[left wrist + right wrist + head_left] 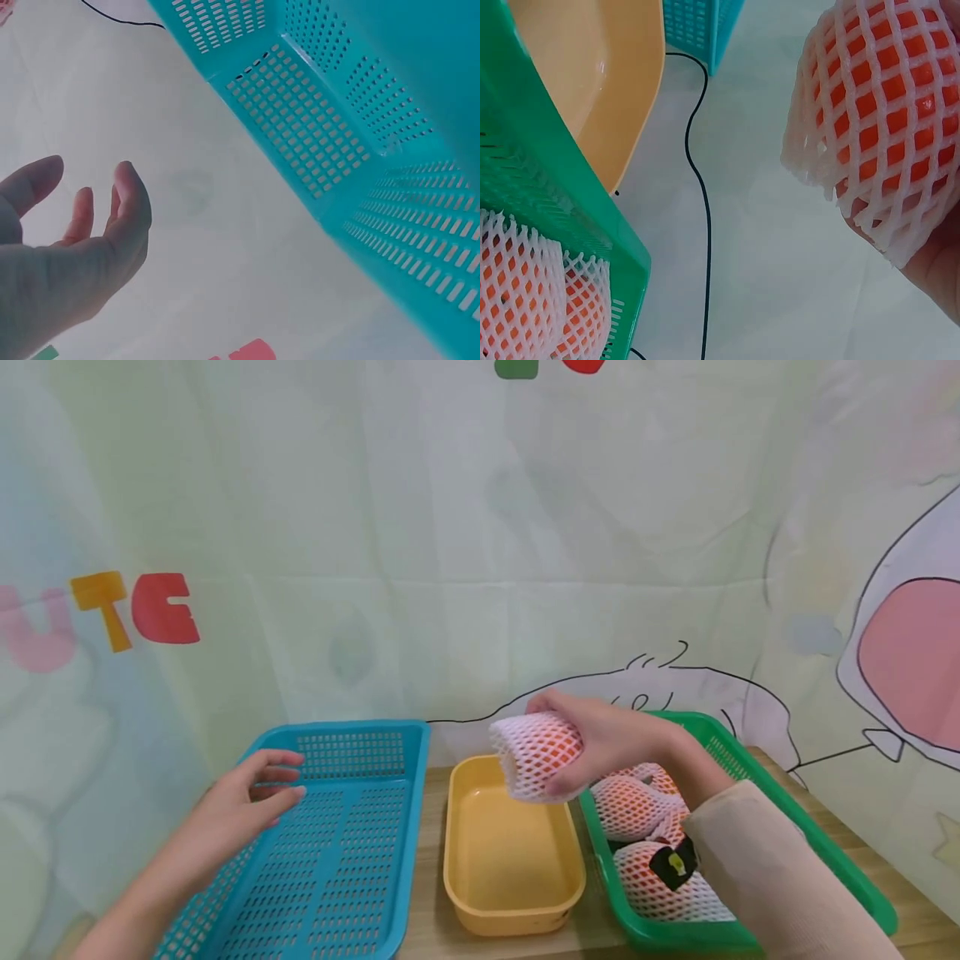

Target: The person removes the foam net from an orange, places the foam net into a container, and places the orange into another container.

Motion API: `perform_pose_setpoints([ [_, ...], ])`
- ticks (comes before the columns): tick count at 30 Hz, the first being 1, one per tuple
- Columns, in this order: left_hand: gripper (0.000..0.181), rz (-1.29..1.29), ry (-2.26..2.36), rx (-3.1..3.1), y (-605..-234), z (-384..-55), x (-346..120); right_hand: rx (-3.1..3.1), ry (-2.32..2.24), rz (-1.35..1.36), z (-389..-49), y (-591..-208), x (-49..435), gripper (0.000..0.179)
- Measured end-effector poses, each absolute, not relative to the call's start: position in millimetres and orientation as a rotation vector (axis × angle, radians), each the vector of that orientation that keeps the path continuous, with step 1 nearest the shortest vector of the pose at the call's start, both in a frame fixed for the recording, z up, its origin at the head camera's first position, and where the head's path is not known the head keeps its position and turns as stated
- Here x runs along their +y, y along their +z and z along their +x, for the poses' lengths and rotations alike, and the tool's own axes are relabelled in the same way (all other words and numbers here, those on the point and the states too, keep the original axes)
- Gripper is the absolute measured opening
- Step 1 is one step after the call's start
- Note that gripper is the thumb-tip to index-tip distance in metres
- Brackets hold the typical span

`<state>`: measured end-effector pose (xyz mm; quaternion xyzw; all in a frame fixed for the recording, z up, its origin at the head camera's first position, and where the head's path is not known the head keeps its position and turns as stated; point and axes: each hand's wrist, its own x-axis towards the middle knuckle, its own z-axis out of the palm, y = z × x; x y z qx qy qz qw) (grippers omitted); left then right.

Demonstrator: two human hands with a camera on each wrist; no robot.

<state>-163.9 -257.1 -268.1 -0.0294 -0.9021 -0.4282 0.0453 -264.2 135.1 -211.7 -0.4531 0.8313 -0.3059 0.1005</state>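
Note:
My right hand [600, 739] grips a round red-orange fruit in a white foam net sleeve [536, 756], held above the back of the yellow tub [517, 918]. In the right wrist view the netted fruit [889, 112] shows shiny red-orange skin through the mesh; its exact kind is unclear. Several more netted fruits [626, 806] lie in the green basket [825, 843], partly hidden by my right forearm. Over the left side of the blue basket [418, 827], my left hand [251, 793] holds nothing, its fingers loosely bent and the thumb apart.
The three containers stand side by side on a wooden table [431, 860], the yellow tub in the middle. A printed curtain [420, 527] hangs right behind them. A black cable [705, 202] crosses the right wrist view. A black band with a yellow-green mark [675, 864] sits by my right wrist.

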Motion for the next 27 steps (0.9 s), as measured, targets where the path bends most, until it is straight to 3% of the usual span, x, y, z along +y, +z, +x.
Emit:
perform_pose_setpoints([
  [27, 0.045, -0.3, -1.342, -2.683, -235, -171, -204, 2.446, -0.887, -1.361, -263, -207, 119, 0.067],
])
